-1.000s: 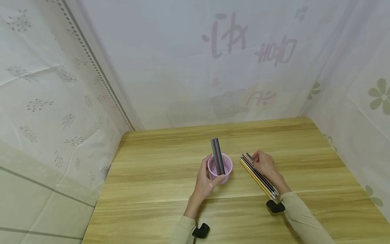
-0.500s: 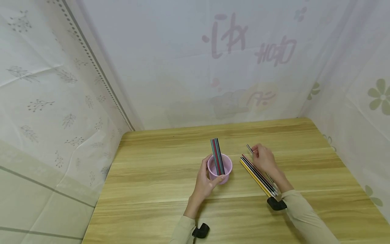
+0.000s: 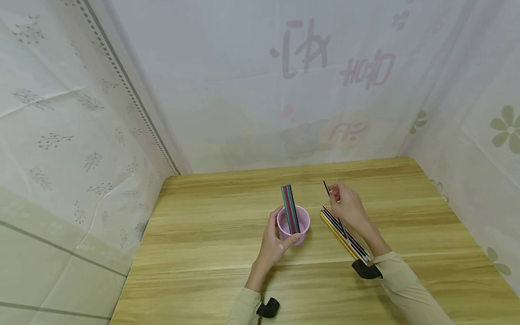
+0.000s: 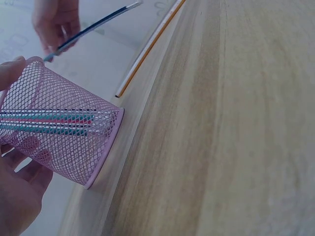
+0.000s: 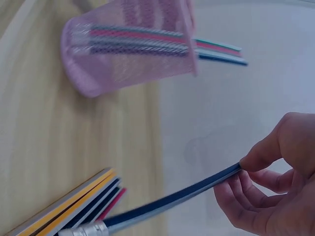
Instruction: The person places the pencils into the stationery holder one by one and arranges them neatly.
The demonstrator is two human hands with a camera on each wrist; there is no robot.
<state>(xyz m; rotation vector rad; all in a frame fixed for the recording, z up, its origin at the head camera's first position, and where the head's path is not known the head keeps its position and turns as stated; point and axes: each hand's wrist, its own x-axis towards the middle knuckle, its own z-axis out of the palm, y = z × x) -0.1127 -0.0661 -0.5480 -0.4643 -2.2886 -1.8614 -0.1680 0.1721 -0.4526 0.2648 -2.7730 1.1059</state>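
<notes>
My left hand (image 3: pixel 271 246) grips a pink mesh pen cup (image 4: pixel 59 93), fingers round one side and thumb near the rim. The cup stands upright on the table, holding several teal, red and dark pencils (image 3: pixel 290 203) that lean inside it. To the right, my right hand (image 3: pixel 350 208) pinches a dark-and-light striped pencil (image 5: pixel 182 195) between thumb and fingers. Its silver ferrule end points down in the right wrist view. Below that hand lies a row of pencils (image 3: pixel 337 232), yellow, black and red, side by side on the table.
The wood-grain table (image 3: pixel 195 266) reaches a patterned cloth backdrop (image 3: pixel 227 113) at the back and both sides. A black wrist mount (image 3: pixel 268 308) sits at the left sleeve, another mount (image 3: pixel 367 269) at the right, near the pencils' lower ends.
My right hand has lifted one striped pencil off the right side of the row and moved it up and left over the others. The left hand and cup have stayed in place.
</notes>
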